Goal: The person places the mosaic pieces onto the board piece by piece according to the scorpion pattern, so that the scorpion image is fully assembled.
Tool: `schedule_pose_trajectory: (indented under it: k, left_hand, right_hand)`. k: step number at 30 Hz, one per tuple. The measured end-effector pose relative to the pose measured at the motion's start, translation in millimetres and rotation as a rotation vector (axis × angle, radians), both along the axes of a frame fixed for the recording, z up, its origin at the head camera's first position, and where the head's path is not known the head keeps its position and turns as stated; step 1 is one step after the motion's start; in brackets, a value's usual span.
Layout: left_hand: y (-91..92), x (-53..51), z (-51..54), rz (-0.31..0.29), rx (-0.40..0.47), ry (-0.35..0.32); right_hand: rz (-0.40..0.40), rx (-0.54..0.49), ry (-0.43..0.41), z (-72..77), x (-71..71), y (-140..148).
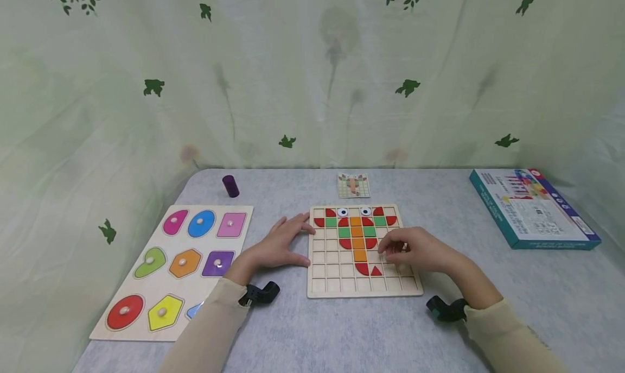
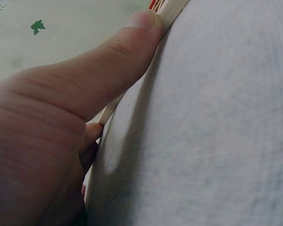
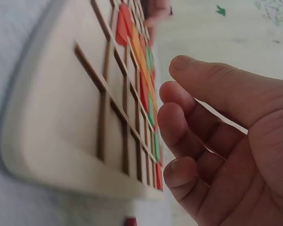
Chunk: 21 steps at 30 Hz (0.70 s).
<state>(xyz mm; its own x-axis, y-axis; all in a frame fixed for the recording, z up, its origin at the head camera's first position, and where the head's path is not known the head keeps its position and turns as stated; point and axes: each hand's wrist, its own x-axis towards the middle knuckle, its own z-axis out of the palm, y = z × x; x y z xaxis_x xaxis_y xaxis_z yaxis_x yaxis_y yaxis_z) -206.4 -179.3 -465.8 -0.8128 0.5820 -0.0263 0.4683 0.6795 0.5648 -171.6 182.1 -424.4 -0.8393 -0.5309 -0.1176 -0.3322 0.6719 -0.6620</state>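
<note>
A wooden grid board (image 1: pixel 332 289) lies on the table with colored tiles set in its squares. Down its middle runs a column of orange squares (image 1: pixel 358 242), flanked by green and red tiles and two eye tiles (image 1: pixel 343 212). Near the bottom of that column sit a red rounded tile (image 1: pixel 362 269) and a red triangle (image 1: pixel 376 271). My left hand (image 1: pixel 280 245) touches the board's left edge with thumb and fingertips. Over the board's right side hovers my right hand (image 1: pixel 420 248), fingers loosely bent; the right wrist view shows nothing between thumb and fingers.
Behind the board lies a small picture card (image 1: pixel 354 185) with a similar pattern. To the left are a knobbed shape puzzle (image 1: pixel 195 275), partly under the left sleeve, and a purple cylinder (image 1: pixel 230 186). A flat box (image 1: pixel 537 210) rests at the far right.
</note>
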Motion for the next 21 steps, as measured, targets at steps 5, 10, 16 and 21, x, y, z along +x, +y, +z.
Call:
schedule_pose_trajectory:
  k: [5, 10, 16, 21]
  left_hand:
    - [-0.1, 0.3, 0.4, -0.004, 0.001, 0.005]
    - [-0.3, 0.7, 0.5, -0.003, -0.002, 0.003]
    - [0.1, 1.1, 1.0, -0.002, 0.000, -0.001]
    - [0.3, 0.6, 1.8, -0.004, 0.005, 0.003]
  right_hand:
    - [-0.038, 0.008, -0.002, 0.5, -4.7, 11.5]
    - [-0.074, 0.022, -0.011, -3.5, -10.3, 22.4]
    - [-0.121, 0.056, -0.028, -5.9, -16.5, 38.1]
    - [-0.127, 0.078, -0.047, -5.9, -19.7, 50.9]
